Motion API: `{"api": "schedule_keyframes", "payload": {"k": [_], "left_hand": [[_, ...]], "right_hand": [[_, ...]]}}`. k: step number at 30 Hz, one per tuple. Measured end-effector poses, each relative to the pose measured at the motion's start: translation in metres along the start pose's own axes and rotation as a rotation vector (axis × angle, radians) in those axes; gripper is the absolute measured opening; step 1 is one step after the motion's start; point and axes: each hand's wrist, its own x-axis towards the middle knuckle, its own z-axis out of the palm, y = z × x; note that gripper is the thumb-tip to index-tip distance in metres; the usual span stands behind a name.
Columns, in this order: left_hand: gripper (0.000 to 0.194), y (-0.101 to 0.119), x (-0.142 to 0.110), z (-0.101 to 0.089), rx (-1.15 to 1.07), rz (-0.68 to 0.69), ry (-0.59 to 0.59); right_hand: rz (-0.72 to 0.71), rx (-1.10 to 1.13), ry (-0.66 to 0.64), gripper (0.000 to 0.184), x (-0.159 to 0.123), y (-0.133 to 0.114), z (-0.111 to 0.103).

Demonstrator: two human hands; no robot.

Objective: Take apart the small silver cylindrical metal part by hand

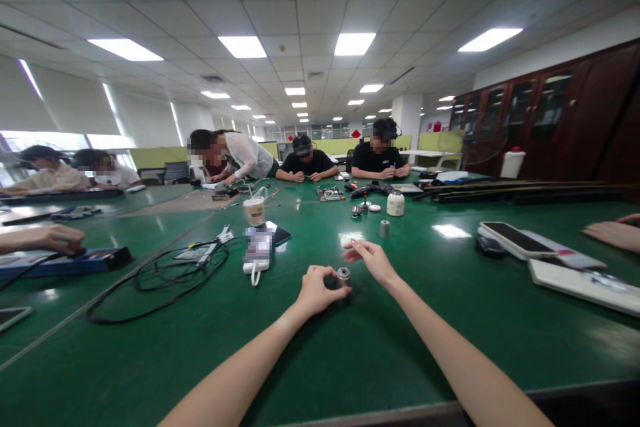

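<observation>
A small grey metal cylinder with a dark knob on its top stands upright on the green table. The thumb and fingers of my left hand are closed around it from the left. My right hand is just beyond and to the right of it, fingers stretched out and apart, with nothing visible in them. Farther off stands a second grey cylinder. Behind that are a white round jar, a small dark metal part and a white disc-shaped piece.
Left of my hands lie a white power bank-like device, a paper cup and looped black cable. Phones and a white flat case lie at right. A circuit board lies across the table; several people work around it.
</observation>
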Motion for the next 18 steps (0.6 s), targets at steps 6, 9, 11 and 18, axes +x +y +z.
{"api": "schedule_keyframes", "payload": {"k": [6,9,11,18], "left_hand": [[0.037,-0.0019,0.0004,0.0016,0.001,0.003,0.004],[0.036,-0.0013,0.0005,0.0014,0.003,0.001,0.002],[0.036,-0.0005,0.0004,0.0009,0.004,-0.002,0.002],[0.035,-0.0003,0.0005,0.001,0.01,0.0,-0.001]], "right_hand": [[0.019,0.062,-0.038,0.061,-0.0031,-0.0017,0.0034],[0.02,0.056,-0.003,0.057,-0.0023,0.0,0.0],[0.013,0.055,0.019,0.055,-0.0016,0.0,-0.0016],[0.015,0.073,-0.015,0.051,-0.0037,-0.0028,0.0018]]}}
